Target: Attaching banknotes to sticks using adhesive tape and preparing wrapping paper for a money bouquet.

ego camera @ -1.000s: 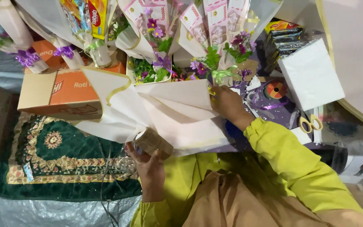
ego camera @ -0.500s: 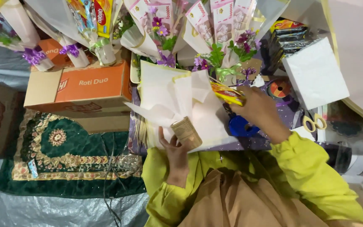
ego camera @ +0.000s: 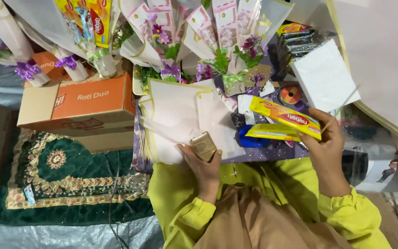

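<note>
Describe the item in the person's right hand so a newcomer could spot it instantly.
Start at the orange cardboard box, then go right across the cream wrapping paper. The right hand holds long yellow snack packets with red markings, the only flat yellow bars among the papers there.

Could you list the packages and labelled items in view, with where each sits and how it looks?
Yellow snack packets: long, flat, red patch; held in the right hand.
Cardboard box: orange and tan, left of the white wrapping paper.
Tape roll: tan, in the left hand.
Yellow wrappers: in a bouquet, top left.
Dark packets: stacked, top right.
</note>
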